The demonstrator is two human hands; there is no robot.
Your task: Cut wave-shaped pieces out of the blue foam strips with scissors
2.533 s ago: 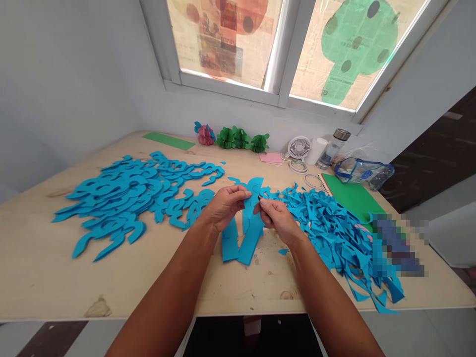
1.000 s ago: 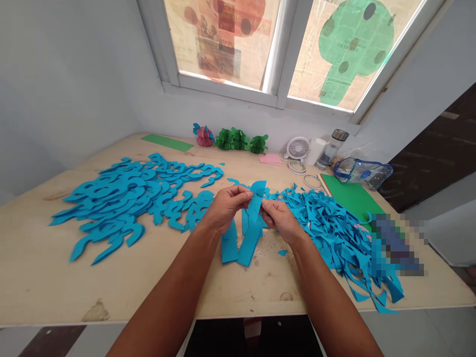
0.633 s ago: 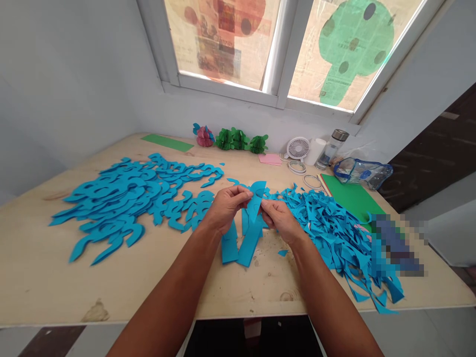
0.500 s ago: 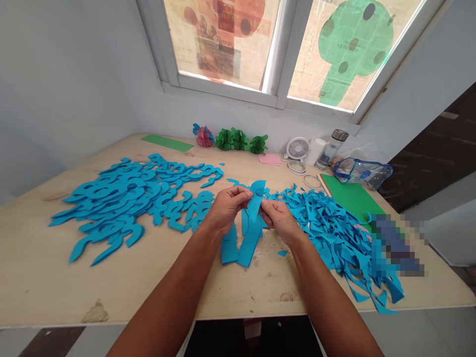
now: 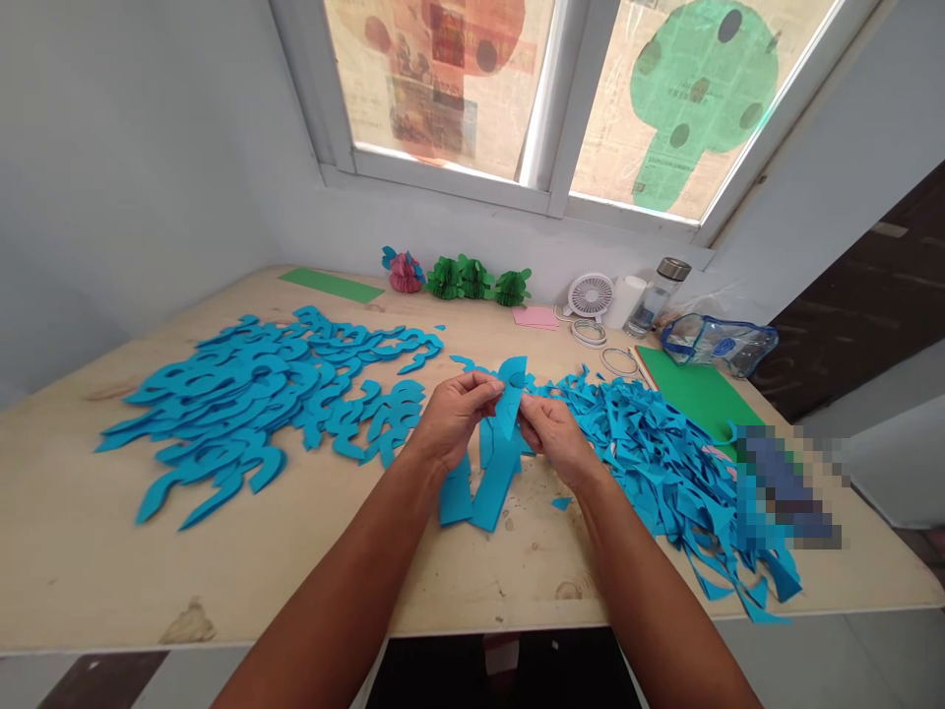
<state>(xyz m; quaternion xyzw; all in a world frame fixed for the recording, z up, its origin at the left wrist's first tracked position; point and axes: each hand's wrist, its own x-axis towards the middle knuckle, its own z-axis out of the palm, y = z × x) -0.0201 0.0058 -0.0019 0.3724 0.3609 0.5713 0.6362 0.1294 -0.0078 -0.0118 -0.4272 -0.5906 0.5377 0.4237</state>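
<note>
Between my hands, above the middle of the table, is a small piece of blue paper with a curved line on it. My left hand pinches its left edge between thumb and fingers. At its lower right edge my right hand is closed, thumb and forefinger pressed together on the paper. Whether the right fingers hold anything else is hidden. Flat blue paper strips lie on the table just beneath my hands. To the left spreads a large heap of wavy blue cut-outs.
Right of my hands lies a pile of blue paper scraps, beside green sheets. Along the wall stand green paper figures, a small white fan, a glass bottle and a clear pouch. Tape rolls lie before the fan.
Almost nothing differs. Both hands stay in place on the blue paper piece, which has shifted only very slightly.
</note>
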